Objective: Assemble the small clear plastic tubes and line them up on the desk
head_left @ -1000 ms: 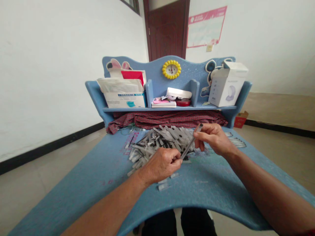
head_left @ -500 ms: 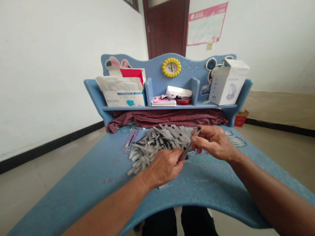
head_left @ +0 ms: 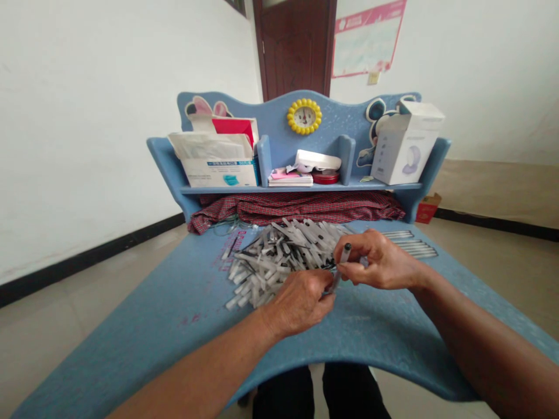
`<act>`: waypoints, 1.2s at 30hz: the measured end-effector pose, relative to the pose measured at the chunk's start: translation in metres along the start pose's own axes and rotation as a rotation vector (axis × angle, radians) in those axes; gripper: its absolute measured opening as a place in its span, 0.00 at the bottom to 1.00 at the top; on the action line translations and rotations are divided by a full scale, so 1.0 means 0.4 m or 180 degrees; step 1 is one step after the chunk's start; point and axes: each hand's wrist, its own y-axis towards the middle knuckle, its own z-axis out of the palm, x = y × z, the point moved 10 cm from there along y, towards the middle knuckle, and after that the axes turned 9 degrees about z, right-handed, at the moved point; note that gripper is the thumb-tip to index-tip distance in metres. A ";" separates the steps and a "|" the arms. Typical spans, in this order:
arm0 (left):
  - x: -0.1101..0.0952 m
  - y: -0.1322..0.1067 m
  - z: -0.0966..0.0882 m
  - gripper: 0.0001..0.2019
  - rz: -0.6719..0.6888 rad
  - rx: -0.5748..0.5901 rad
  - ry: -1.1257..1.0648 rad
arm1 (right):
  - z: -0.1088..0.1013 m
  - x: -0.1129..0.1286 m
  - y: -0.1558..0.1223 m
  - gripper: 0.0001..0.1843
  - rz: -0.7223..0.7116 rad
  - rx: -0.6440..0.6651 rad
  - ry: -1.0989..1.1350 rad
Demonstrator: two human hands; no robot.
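Head view: pen (head_left: 345, 254) well inside desk edge (head_left: 340, 357)

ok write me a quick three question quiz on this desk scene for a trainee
1. What lies under the shelf?
a) flower clock
b) checked cloth
c) white box

2. True or false: the pen has its dark end by the right hand.

3. Fill in: the slim rods lie to the ____ of the pile of pen parts.

Key: 1 b; 2 true; 3 right

Left hand (head_left: 302, 298) near right hand (head_left: 379, 262) (curled)
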 end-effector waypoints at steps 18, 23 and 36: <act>0.001 -0.001 0.003 0.05 -0.0017 0.0027 -0.0132 | 0.037 -0.002 0.012 0.06 -0.0084 0.0202 -0.0343; 0.001 -0.004 0.004 0.04 -0.0027 0.0038 -0.0132 | 0.042 0.002 0.011 0.06 -0.0068 0.0231 -0.0343; 0.013 -0.002 0.006 0.05 -0.0195 0.0068 -0.0300 | 0.046 -0.024 0.022 0.05 0.0113 0.0287 -0.0135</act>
